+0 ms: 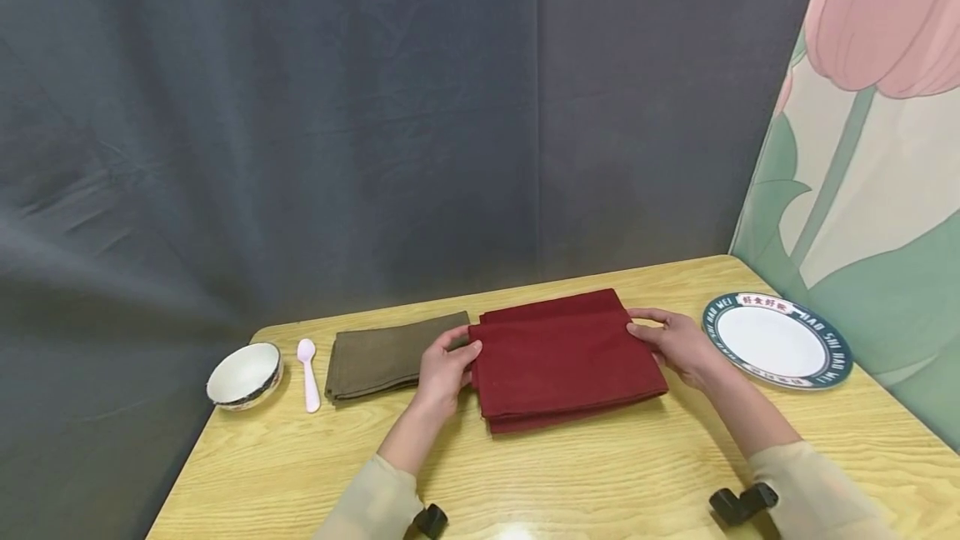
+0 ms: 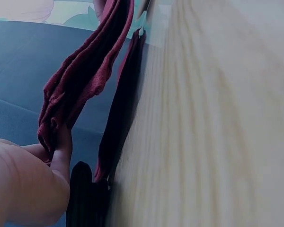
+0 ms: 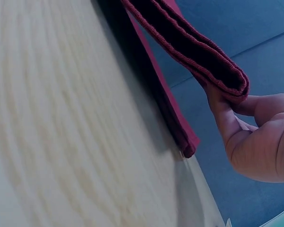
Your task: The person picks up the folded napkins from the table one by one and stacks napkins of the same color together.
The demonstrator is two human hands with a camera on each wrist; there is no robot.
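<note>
A folded dark red cloth [image 1: 558, 357] is held over the middle of the table by both hands. My left hand [image 1: 444, 367] pinches its left edge, thumb on top and fingers beneath. At the right edge, my right hand [image 1: 678, 348] pinches it the same way. The wrist views show the held layers [image 3: 194, 52] raised above more red fabric [image 3: 173, 116] lying on the table; whether both are one piece I cannot tell. Left of the red cloth lies a folded olive-brown cloth [image 1: 382, 352], partly behind my left hand.
On the wooden table [image 1: 585, 473], a white spoon [image 1: 308, 375] and a patterned bowl [image 1: 245, 375] are at the left. A white plate with a green lettered rim [image 1: 828, 348] lies at the right. A dark curtain [image 1: 420, 123] hangs behind; a floral one [image 1: 885, 215] hangs right.
</note>
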